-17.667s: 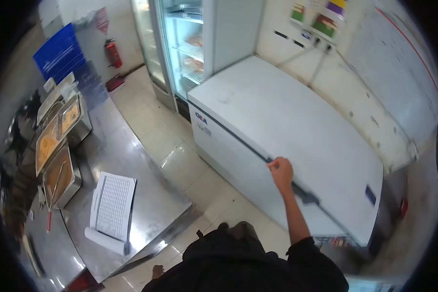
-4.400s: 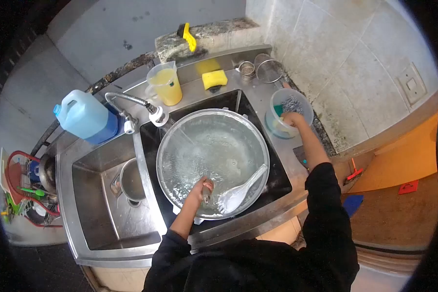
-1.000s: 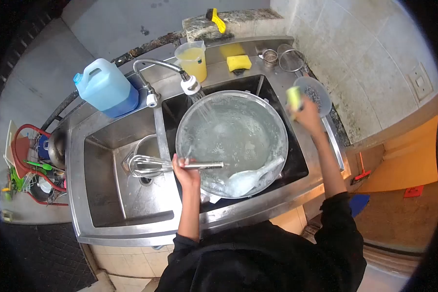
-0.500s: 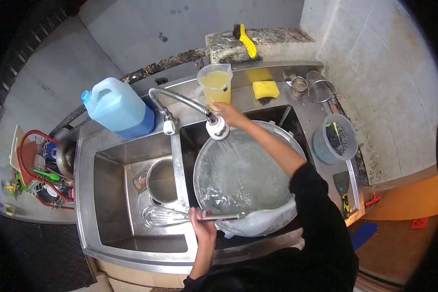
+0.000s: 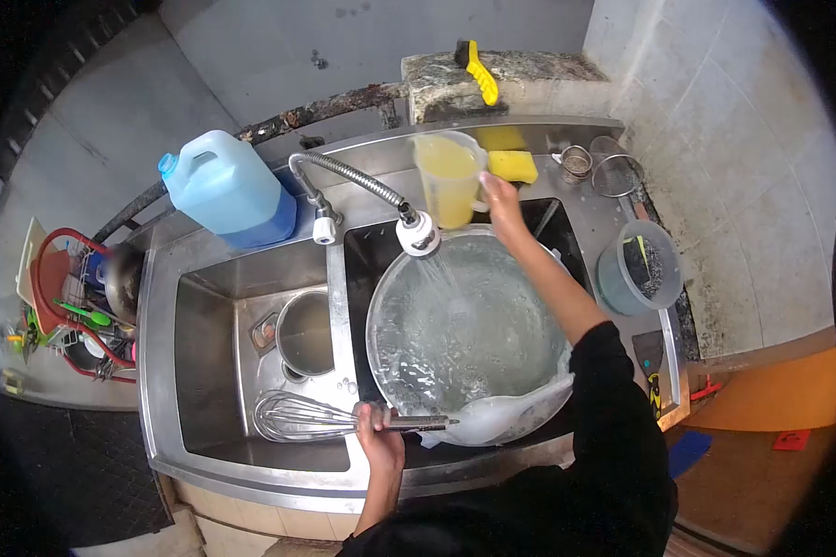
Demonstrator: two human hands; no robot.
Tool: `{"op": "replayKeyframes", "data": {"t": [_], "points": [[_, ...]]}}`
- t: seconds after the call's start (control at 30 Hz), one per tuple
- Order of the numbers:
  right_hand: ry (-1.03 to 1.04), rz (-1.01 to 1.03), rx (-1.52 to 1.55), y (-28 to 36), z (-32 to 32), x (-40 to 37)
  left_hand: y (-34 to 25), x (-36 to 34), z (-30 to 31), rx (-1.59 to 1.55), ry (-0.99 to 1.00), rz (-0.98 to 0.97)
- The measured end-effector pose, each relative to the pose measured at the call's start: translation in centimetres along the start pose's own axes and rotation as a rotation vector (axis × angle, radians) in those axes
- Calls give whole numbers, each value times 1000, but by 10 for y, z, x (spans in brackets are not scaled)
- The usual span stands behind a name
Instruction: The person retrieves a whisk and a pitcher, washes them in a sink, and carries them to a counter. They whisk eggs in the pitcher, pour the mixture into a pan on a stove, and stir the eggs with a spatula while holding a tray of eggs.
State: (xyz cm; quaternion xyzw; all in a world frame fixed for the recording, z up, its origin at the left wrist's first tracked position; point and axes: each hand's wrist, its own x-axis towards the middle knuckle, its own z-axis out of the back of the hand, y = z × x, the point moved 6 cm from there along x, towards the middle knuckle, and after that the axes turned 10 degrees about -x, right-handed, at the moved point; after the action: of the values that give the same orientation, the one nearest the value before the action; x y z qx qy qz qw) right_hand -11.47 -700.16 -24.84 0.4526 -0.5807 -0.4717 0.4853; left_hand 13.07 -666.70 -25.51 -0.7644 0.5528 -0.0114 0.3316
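Observation:
My left hand is wrapped round the handle of a wire whisk, held level over the sink divider with its wires above the left basin. My right hand grips the handle of a clear measuring jug of yellow liquid, behind the large basin. That large round basin of cloudy water fills the right sink, and a pale, limp sheet hangs over its near rim. Water sprays into it from the white head of a flexible faucet.
A pot of liquid stands in the left sink. Behind are a blue-liquid jerrycan, a yellow sponge and a brush. To the right are a strainer, a tub and a scraper.
My right hand has taken the jug by its handle; the jug has shifted right and turned, its handle now facing right. The whisk has moved slightly left with my left hand.

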Motion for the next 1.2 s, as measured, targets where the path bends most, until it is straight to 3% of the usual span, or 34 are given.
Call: {"op": "replayKeyframes", "data": {"t": [0.1,0.23,0.3,0.37,0.43,0.57,0.67,0.73,0.77,0.83,0.87,0.93,0.97,1.03,1.13,1.17,1.2], "points": [[-67,-90,69,27,41,-30,-3,-8,1,-2,32,1],[-94,-217,-57,37,97,-63,-6,-19,6,-2,-9,2],[-137,-323,-364,35,124,-77,-7,-22,9,-35,40,18],[-200,-296,-325,39,134,-82,-8,-24,6,5,84,1],[-100,-236,-832,15,159,-65,-5,-25,6,32,81,9],[-46,-349,-1118,18,162,-40,-1,-26,6,31,110,7],[48,-371,-1254,11,153,-16,0,-29,5,25,63,39],[227,-193,-1456,1,142,2,-1,-34,5,46,10,43],[232,-198,-1454,-4,144,15,-1,-35,6,57,-36,48],[658,-133,-1716,-26,137,34,-2,-35,10,123,-57,46],[661,-133,-1716,-28,137,43,-3,-35,13,107,-59,50],[497,-474,-1547,-32,148,54,-4,-34,21,87,-66,51],[502,-470,-1550,-31,146,58,-5,-33,25,84,-62,60],[512,-658,-1597,-36,153,59,-8,-33,31,74,-63,66],[680,-581,-1738,-30,143,51,-13,-33,40,134,-56,53],[686,-572,-1745,-26,139,47,-14,-33,42,126,-61,47],[616,-431,-1626,-11,125,40,-15,-33,45,125,-93,61]]}}
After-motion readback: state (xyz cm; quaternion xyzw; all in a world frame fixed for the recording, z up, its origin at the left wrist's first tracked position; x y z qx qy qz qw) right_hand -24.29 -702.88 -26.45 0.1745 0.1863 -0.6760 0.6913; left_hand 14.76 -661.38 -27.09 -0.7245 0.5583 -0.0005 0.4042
